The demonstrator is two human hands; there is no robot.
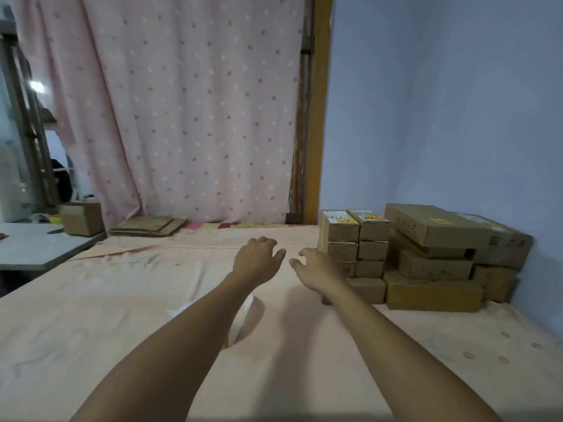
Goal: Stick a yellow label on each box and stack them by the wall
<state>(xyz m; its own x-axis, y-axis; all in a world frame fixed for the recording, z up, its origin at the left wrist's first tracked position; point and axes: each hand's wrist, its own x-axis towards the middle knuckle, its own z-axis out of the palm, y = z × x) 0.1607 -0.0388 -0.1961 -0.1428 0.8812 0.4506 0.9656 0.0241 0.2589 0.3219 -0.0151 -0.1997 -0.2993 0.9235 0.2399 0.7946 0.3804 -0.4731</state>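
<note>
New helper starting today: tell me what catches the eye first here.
The bare left hand and right hand hover open above the peach bedsheet, mid-frame. To their right, brown cardboard boxes sit stacked against the blue wall, the top ones bearing yellow labels.

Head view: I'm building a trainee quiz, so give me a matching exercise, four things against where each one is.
Things:
1 flattened cardboard
2 large flat box
3 lone box
4 right hand

Places:
A on the grey table
B topping the stack by the blue wall
C at the pink curtain's foot
D next to the small stacked boxes

Pairs: 1-C, 2-B, 3-A, 4-D.
</note>
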